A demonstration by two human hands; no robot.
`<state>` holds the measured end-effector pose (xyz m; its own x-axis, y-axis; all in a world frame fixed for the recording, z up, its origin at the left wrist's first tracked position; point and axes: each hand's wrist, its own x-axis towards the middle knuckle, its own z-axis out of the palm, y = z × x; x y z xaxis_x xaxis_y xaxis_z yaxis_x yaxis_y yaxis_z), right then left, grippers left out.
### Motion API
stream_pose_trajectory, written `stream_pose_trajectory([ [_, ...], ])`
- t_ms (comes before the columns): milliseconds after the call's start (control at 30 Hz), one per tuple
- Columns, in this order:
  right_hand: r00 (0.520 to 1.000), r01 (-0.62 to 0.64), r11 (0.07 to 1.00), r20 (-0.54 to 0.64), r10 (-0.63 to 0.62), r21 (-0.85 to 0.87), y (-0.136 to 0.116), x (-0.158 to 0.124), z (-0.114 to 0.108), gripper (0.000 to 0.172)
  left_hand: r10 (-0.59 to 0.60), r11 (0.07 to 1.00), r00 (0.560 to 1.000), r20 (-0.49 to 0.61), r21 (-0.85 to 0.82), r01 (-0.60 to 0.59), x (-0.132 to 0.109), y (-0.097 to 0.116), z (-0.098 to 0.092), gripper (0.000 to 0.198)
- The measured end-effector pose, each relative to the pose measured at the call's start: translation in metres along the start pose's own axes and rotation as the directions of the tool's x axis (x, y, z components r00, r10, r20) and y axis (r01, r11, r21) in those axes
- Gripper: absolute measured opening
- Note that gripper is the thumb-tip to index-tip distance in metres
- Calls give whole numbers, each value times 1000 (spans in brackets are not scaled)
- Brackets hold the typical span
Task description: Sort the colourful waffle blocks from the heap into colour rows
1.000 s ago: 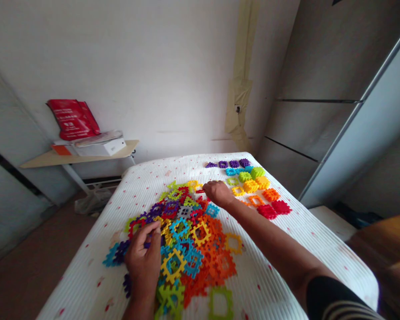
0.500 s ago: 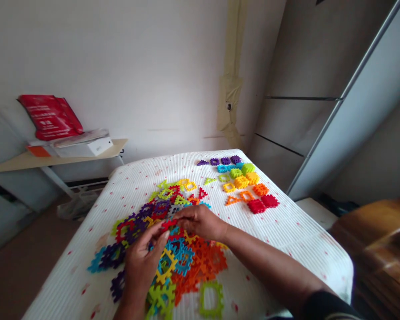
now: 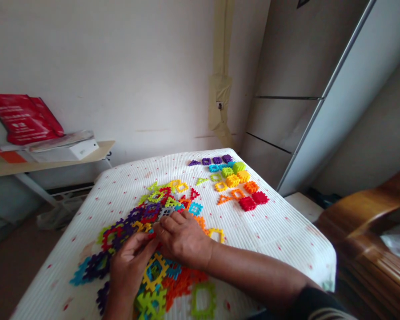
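A heap of flat plastic interlocking tiles (image 3: 153, 209), in purple, red, yellow, blue, orange and green, lies on a white dotted table cover (image 3: 280, 231). My left hand (image 3: 130, 262) and my right hand (image 3: 183, 238) meet over the middle of the heap, fingers curled together around a small red piece that is mostly hidden. Sorted stacks of tiles (image 3: 235, 180) stand in colour rows at the far right of the table: purple, blue, green, yellow, orange, red.
A low shelf (image 3: 46, 162) against the wall at the left holds a red bag (image 3: 22, 118) and a white box (image 3: 70, 151). A grey cabinet (image 3: 320, 111) stands at the right, with a wooden piece of furniture (image 3: 363, 231) by the table's right edge.
My right hand has drawn back from the far side of the heap to meet my left hand over the middle. The view has swung to the right.
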<state>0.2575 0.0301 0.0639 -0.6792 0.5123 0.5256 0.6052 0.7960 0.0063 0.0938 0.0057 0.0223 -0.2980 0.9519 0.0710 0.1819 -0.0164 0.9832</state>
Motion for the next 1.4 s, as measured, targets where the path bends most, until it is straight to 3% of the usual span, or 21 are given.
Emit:
stream_pose_trajectory([
  [267, 1000, -8, 1000, 11, 8, 12, 1, -3, -2, 36, 9, 998, 1000, -2, -61, -9, -1, -1, -2, 35],
  [433, 983, -93, 994, 163, 83, 56, 51, -24, -29, 48, 39, 994, 990, -134, -91, -52, 0, -4, -7, 38],
  [567, 908, -220, 972, 345, 237, -87, 105, -59, -50, 44, 58, 992, 982, -181, -97, -77, 0, -4, -7, 34],
  [700, 799, -264, 930, 482, 360, -256, 133, -83, -56, 37, 65, 992, 980, -186, -91, -83, -1, -2, -4, 35],
  [800, 755, -275, 907, 512, 409, -320, 139, -88, -52, 35, 58, 994, 981, -186, -85, -75, -1, -1, -3, 35],
  [900, 744, -271, 894, 512, 430, -358, 142, -88, -45, 35, 75, 995, 978, -196, -50, -87, -1, -3, -2, 34],
  [1033, 723, -278, 887, 527, 446, -369, 144, -88, -39, 32, 181, 981, 967, -182, 101, -164, -1, -5, -4, 31],
  [1200, 693, -292, 882, 553, 462, -371, 140, -86, -36, 29, 350, 879, 932, -98, 378, -290, 0, -1, -5, 24],
  [1400, 665, -237, 874, 585, 464, -424, 135, -80, -35, 25, 465, 785, 885, 4, 459, -415, 4, -4, -4, 18],
])
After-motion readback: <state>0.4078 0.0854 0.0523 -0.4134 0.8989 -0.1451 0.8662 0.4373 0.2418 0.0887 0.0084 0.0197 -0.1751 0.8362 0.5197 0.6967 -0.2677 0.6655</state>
